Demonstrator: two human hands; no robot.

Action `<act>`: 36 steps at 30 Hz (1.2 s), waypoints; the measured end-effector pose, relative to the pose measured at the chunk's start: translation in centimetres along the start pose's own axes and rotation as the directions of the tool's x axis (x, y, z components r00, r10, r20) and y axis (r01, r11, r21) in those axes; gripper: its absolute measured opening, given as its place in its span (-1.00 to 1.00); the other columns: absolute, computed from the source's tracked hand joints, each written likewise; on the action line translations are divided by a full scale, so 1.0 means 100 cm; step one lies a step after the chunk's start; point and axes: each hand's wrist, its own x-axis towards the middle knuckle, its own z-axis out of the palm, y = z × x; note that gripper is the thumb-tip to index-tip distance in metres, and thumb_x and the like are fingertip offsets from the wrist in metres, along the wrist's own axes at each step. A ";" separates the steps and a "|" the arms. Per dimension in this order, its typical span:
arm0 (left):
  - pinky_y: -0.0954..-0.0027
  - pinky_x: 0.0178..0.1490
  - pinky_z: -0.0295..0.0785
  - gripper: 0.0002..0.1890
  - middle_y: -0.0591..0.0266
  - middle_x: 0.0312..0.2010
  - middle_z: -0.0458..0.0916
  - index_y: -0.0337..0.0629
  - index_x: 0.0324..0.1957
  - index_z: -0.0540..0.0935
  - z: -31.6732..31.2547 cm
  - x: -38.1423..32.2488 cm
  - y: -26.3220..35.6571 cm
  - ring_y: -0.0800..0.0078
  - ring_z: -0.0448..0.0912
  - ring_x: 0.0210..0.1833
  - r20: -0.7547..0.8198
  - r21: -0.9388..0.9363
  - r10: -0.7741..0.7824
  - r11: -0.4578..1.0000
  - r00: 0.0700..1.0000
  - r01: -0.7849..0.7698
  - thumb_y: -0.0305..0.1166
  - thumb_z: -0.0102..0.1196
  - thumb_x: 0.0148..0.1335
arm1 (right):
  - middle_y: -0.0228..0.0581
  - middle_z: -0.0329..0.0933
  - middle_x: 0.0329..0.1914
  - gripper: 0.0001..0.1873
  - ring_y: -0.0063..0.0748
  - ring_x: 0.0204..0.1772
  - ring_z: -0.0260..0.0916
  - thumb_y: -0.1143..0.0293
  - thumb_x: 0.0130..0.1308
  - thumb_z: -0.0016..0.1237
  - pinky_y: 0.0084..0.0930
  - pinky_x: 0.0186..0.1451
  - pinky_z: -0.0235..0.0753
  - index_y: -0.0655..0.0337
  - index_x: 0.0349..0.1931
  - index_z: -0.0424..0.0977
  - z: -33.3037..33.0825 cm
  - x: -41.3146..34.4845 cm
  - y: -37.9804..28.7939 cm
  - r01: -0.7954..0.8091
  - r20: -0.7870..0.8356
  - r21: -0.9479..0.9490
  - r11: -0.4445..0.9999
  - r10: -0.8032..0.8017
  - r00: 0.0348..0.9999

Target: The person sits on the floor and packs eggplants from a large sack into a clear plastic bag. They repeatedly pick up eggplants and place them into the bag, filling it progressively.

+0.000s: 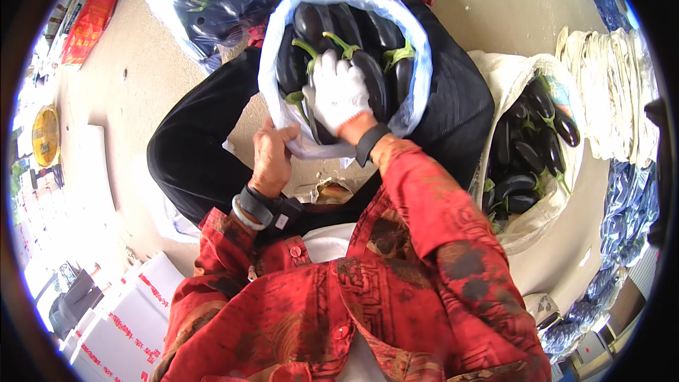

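A translucent plastic bag stands between my legs with its mouth rolled outward. Dark purple eggplants with green stems fill it. My left hand, bare, pinches the near-left part of the bag's rim between thumb and fingers. Inside the bag mouth, my right hand wears a white knit glove and lies over the eggplants, back of the hand up. Its fingertips point away from me, near the stems. The palm is hidden, so a grip on any one eggplant cannot be made out.
On my right, a woven sack holds loose eggplants. Beyond it lies a stack of folded pale sacks. A filled bag of eggplants rests at the far left. White printed boxes stand at the near left.
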 end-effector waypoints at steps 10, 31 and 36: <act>0.36 0.12 0.34 -0.57 0.32 -0.15 0.56 -0.26 0.15 0.46 -0.014 0.002 0.002 0.44 0.50 -0.07 0.208 0.012 -0.115 0.993 0.971 0.115 -0.52 0.07 0.19 | -0.06 0.57 -0.11 -0.70 -0.03 -0.04 0.54 0.22 0.26 0.05 -0.24 0.06 0.52 0.22 -0.12 0.56 -0.101 -0.063 0.150 -0.062 -0.508 0.071 0.996 0.090 0.856; 0.17 0.24 0.33 -0.71 0.15 -0.09 0.59 -0.25 0.04 0.49 -0.022 0.031 0.022 0.27 0.52 0.01 0.227 -0.027 -0.147 0.987 0.963 0.157 -0.42 0.02 0.30 | 0.15 0.59 -0.03 -0.18 0.07 0.09 0.53 0.14 -0.17 0.36 -0.30 0.19 0.48 0.35 0.13 0.40 -0.065 -0.225 0.316 -0.830 0.117 0.055 0.555 0.822 0.557; 0.19 0.23 0.33 -0.76 0.15 -0.09 0.61 -0.26 -0.02 0.55 -0.046 0.059 0.029 0.28 0.53 0.01 0.256 -0.028 -0.179 0.981 0.950 0.192 -0.41 0.02 0.32 | -0.32 0.60 -0.17 -0.40 -0.48 -0.15 0.52 0.56 -0.13 0.35 -0.54 0.02 0.54 0.27 0.04 0.51 -0.117 -0.261 0.333 -0.569 -0.175 0.689 0.449 0.865 0.470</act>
